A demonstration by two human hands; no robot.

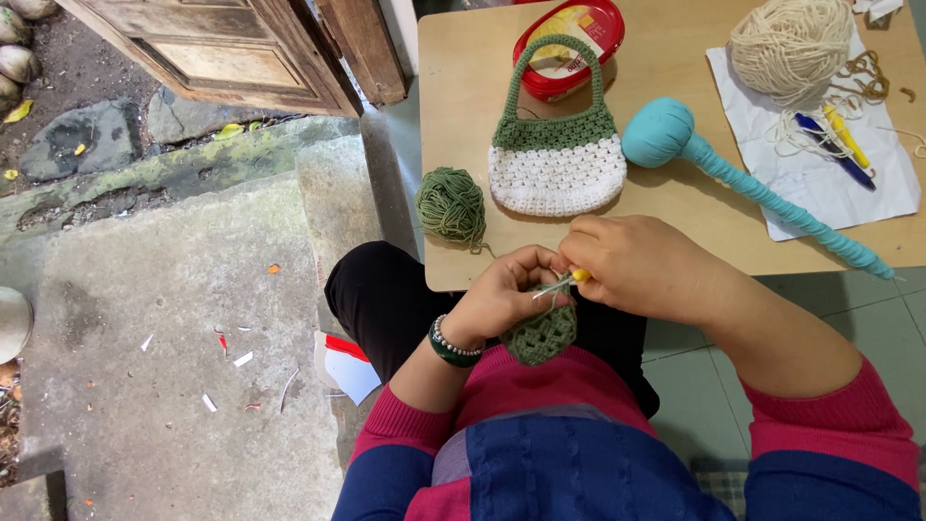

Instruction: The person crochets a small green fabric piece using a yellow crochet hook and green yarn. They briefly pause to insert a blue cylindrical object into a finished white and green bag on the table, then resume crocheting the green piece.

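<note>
Left hand [502,294]: pinches the small green crocheted yarn piece [542,336], hanging below it.
Right hand [641,265]: closed on yellow-handled crochet hook [576,277], pointing leftward into the piece's top edge.

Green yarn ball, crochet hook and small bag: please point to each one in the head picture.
Green yarn ball [450,204], head view, middle of the ball.
Crochet hook [580,275], head view, yellow handle by the right hand.
Small bag [557,174], head view, white lower body.
</note>
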